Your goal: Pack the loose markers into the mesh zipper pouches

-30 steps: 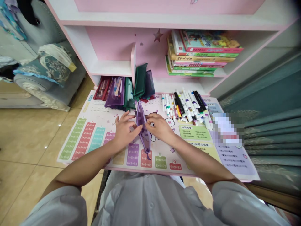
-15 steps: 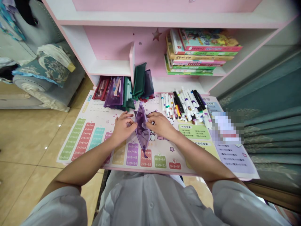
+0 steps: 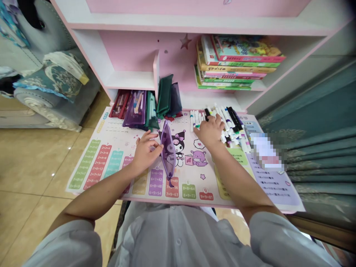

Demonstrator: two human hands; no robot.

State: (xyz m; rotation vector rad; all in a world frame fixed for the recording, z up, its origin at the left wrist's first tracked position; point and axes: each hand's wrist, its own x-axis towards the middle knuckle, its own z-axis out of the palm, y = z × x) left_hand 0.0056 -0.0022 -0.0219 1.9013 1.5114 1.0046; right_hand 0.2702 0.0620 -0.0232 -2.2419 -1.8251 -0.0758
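On multiplication mat [image 3: 200, 181] — right hand [image 3: 210, 130] over markers [image 3: 233, 128]

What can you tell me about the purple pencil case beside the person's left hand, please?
The purple pencil case is a long, narrow pouch of see-through purple material, probably plastic or mesh, with darker edging. Its long opening gapes slightly, and a small zip pull hangs at the end nearest the person. It sits lengthwise on the printed desk mat, pointing towards the shelf. The fingertips of the left hand are against its left side. Its contents, if any, cannot be made out.
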